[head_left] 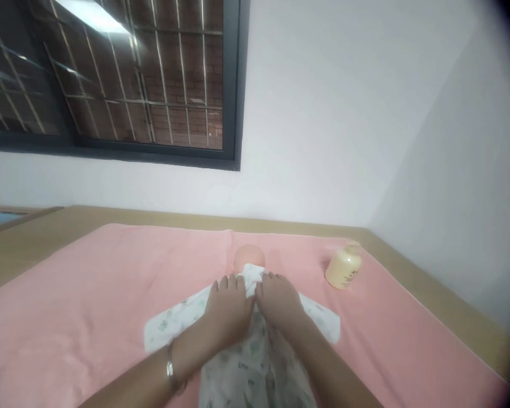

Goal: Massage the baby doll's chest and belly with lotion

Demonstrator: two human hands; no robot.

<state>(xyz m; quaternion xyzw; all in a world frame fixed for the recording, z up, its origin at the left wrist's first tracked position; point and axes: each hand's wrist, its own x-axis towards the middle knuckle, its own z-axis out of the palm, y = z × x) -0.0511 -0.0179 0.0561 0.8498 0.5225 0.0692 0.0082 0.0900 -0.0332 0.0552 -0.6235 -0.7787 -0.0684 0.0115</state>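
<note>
A white baby garment (242,377) with a small pale green and grey print lies spread out, its two sleeves reaching to either side. Above its collar shows the round, bald top of a doll-like head (249,256); the face is hidden. My left hand (230,309), with a silver bangle on the wrist, is closed on the cloth just below the collar. Right beside it, my right hand (280,299) also grips the cloth, thumb side toward the left hand. The fabric bunches between the two hands. What lies under the garment is covered.
Beneath everything is a pink sheet (110,283) on a tan surface (38,246). A cream-coloured bottle (343,269) with dark lettering stands tilted in view at the right. Behind are a white wall (323,113) and a dark-framed, barred window (161,85).
</note>
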